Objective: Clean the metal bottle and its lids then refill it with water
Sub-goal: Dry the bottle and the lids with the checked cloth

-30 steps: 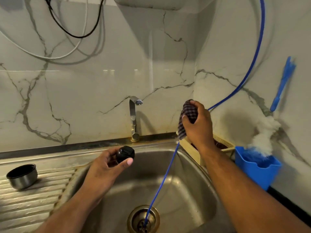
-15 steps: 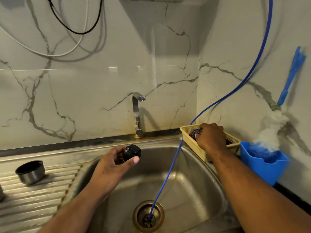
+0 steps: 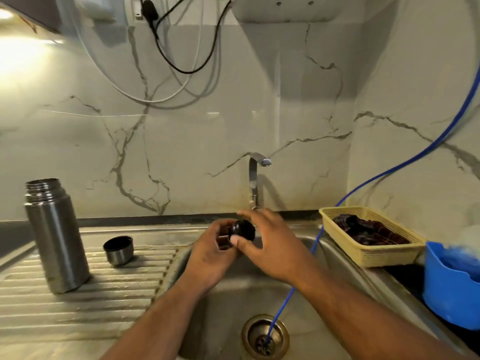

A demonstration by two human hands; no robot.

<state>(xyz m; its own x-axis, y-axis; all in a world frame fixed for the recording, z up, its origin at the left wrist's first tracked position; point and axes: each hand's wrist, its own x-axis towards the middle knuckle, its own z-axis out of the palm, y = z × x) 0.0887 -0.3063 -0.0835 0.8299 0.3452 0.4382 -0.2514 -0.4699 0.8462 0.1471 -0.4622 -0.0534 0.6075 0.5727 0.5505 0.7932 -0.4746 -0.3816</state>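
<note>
Left hand (image 3: 210, 255) grips the black inner lid (image 3: 242, 229) over the sink (image 3: 233, 294); right hand (image 3: 272, 245) pinches its top. Metal bottle (image 3: 55, 235) stands uncapped on the drainboard (image 3: 104, 287), cup lid (image 3: 118, 250) near it.

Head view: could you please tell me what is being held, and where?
The left hand grips the black lid by its narrow end; the right hand touches its round top, grip unclear.
</note>
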